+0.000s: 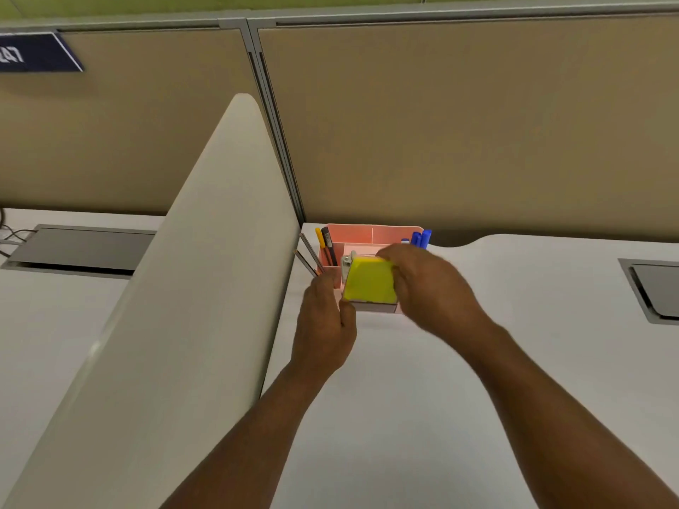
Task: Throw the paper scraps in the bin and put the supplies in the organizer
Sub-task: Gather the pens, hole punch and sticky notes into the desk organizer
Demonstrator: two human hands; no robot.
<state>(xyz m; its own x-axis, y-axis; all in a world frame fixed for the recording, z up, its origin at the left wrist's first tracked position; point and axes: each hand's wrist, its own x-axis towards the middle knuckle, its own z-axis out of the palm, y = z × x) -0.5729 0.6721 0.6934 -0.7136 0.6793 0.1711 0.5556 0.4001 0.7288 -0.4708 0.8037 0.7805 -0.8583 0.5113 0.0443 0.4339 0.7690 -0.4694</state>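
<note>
A pink desk organizer (382, 234) stands at the back of the white desk against the partition. It holds pencils (310, 256) and pens (326, 243) on its left, blue markers (421, 239) on its right, and a small metal stapler-like item (346, 265) in the middle. My right hand (428, 284) grips a yellow sticky-note pad (369, 283) from its right side, held over the organizer's front compartment. My left hand (325, 319) is at the organizer's front left corner with curled fingers; I cannot tell whether it holds that corner or only touches it.
A rounded white divider panel (205, 270) rises along the left of the desk (441, 380). Tan partition walls (459, 123) close off the back. Grey cable hatches sit at far right (657, 292) and on the neighbouring desk at left (81, 247).
</note>
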